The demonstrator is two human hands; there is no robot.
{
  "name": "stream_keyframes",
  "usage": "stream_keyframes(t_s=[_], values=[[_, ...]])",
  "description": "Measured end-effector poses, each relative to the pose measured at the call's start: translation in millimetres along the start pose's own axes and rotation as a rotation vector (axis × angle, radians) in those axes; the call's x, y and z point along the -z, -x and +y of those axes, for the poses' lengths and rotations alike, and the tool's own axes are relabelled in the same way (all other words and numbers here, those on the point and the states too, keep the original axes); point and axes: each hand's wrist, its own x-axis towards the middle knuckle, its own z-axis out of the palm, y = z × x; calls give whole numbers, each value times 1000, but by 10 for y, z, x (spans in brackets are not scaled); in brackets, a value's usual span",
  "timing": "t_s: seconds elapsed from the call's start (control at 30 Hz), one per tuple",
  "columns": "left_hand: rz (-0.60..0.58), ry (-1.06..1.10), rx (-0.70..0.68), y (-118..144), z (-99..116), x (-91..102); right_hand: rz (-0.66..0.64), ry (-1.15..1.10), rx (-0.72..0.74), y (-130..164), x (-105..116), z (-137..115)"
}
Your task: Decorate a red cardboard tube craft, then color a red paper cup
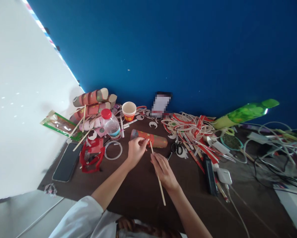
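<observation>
A red and brown patterned paper tube (156,140) lies on its side on the dark table in front of me. My left hand (138,149) is closed at the tube's near side, thumb and fingertip pinching its edge. My right hand (164,170) is wrapped around a thin wooden stick (161,190). The stick's upper end meets the tube right beside my left fingertips. Whether it goes into the tube is too small to tell. Just right of the tube lie black-handled scissors (177,148).
At left stand a red-capped bottle (111,125), a paper cup (129,110) and stacked paper tubes (91,97); a phone (67,162) lies nearer. On the right are tangled red and white strips (188,124), a green bottle-like object (247,114), cables and a white charger (224,176).
</observation>
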Motion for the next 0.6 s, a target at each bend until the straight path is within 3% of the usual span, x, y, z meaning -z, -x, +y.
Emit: stream_keyframes(t_s=[0.23, 0.6], values=[[-10, -35, 31, -47, 107, 61, -5, 73, 109, 11, -54, 155], [10, -55, 20, -30, 40, 8, -4, 70, 53, -138, -54, 112]])
